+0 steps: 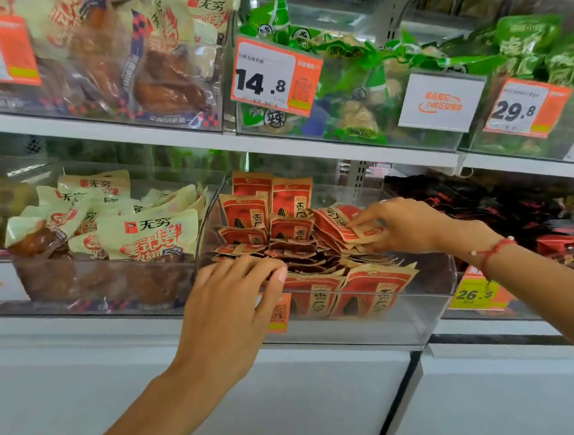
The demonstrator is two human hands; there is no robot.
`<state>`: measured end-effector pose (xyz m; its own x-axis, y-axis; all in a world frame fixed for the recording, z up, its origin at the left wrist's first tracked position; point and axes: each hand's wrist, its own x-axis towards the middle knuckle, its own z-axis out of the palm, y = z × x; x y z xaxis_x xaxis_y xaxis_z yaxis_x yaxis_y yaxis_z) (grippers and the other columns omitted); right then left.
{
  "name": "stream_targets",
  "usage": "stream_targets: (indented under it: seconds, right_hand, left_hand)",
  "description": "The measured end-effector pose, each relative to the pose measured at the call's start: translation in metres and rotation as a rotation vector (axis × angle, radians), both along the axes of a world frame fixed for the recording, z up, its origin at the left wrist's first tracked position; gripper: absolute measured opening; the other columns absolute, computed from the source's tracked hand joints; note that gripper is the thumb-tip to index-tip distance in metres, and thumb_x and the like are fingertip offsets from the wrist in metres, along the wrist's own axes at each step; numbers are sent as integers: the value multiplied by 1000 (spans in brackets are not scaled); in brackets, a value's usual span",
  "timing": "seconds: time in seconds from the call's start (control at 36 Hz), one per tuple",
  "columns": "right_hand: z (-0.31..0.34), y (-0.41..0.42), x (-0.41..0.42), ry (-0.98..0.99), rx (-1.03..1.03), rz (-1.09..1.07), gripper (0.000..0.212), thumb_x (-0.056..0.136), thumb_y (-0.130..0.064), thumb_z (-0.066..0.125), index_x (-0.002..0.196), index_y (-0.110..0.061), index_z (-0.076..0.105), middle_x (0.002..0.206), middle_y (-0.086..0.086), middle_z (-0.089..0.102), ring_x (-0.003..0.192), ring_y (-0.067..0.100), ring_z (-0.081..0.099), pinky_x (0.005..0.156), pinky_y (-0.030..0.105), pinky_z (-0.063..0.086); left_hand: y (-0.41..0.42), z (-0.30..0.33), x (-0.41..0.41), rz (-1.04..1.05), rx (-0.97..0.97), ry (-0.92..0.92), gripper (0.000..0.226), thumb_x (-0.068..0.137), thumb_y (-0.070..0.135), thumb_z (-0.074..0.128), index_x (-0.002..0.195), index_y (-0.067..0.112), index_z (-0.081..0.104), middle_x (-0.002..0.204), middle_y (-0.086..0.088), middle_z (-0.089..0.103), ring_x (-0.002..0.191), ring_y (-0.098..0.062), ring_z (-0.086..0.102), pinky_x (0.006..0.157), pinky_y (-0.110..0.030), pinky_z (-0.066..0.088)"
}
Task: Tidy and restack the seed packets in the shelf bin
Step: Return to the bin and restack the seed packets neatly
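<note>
A clear plastic shelf bin on the lower shelf holds several red-and-brown seed packets, some upright at the back, two upright at the front, others lying loose in the middle. My right hand reaches in from the right and grips a slanted bundle of packets between thumb and fingers. My left hand reaches over the bin's front left rim, its fingers bent onto the loose packets in the middle; the fingertips hide what they touch.
Cream snack packs fill the bin to the left, dark red-black packs the bin to the right. Above sit green packs behind a 14.8 price tag. A yellow 26.5 tag hangs below my right wrist.
</note>
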<state>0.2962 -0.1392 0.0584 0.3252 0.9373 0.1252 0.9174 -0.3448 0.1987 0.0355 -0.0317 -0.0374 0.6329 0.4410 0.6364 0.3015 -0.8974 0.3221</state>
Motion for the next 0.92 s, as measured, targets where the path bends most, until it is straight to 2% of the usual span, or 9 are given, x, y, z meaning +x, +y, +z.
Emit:
stream_targets:
  seconds: [0.19, 0.31, 0.36, 0.44, 0.53, 0.67, 0.78, 0.86, 0.92]
  right_hand:
    - [1, 13, 9, -181, -117, 37, 66, 76, -38, 74, 134, -35, 45, 132, -6, 56, 118, 20, 53, 88, 33, 46]
    - [0, 12, 11, -200, -142, 59, 47, 88, -30, 59, 132, -31, 45, 123, 2, 61, 110, 27, 58, 82, 35, 48]
    - [-3, 5, 16, -222, -65, 66, 42, 91, -22, 51, 132, -29, 45, 115, 5, 64, 101, 31, 61, 72, 35, 49]
    - [-9, -5, 21, -316, 109, 68, 48, 95, -15, 45, 140, -29, 38, 98, 8, 65, 87, 33, 61, 59, 35, 40]
    - [-9, -8, 18, -358, 244, 85, 42, 92, -10, 47, 132, -23, 49, 84, 9, 63, 80, 34, 59, 54, 34, 33]
    - [-4, -5, 11, -305, 214, 139, 35, 98, -28, 43, 132, -35, 51, 91, 3, 68, 84, 28, 63, 57, 30, 33]
    - [-8, -3, 10, -418, 91, 85, 48, 94, -15, 47, 135, -41, 44, 96, 3, 69, 88, 29, 63, 59, 30, 30]
    - [-9, -5, 15, -546, 88, 22, 49, 90, -11, 52, 129, -40, 50, 83, 2, 67, 77, 29, 63, 54, 30, 29]
    - [-9, -9, 20, -580, 180, 59, 40, 83, -11, 65, 113, -38, 61, 67, 3, 65, 61, 32, 61, 46, 30, 30]
  left_hand:
    - [0, 2, 1, 0, -12, 7, 51, 97, 50, 16, 111, 35, 62, 105, 19, 62, 99, -9, 57, 87, -29, 36]
    - [0, 3, 0, -2, -24, 15, 50, 96, 50, 16, 111, 35, 61, 106, 19, 62, 99, -9, 57, 86, -28, 35]
    - [0, 2, 0, 1, -27, 13, 48, 97, 50, 17, 110, 35, 61, 105, 19, 62, 99, -9, 57, 85, -28, 35]
    - [0, 2, 1, 9, -33, 6, 48, 96, 49, 18, 109, 34, 62, 104, 19, 63, 98, -10, 58, 85, -28, 35]
    - [-2, 2, 2, 19, -37, 2, 49, 96, 50, 17, 108, 33, 62, 102, 18, 63, 97, -12, 58, 85, -30, 37]
    - [-4, 3, 3, 29, -34, -9, 49, 97, 49, 18, 107, 33, 63, 102, 17, 64, 97, -13, 60, 85, -33, 39]
    - [-4, 2, 2, 17, -47, -1, 52, 96, 52, 15, 109, 36, 62, 103, 20, 62, 98, -10, 58, 85, -29, 35]
    - [-5, 1, 1, 7, -38, -17, 48, 97, 51, 17, 109, 38, 62, 103, 22, 61, 95, -7, 58, 84, -27, 34]
    - [-5, 2, -1, -1, -33, -25, 48, 97, 50, 18, 109, 37, 62, 103, 22, 62, 95, -6, 59, 84, -26, 34]
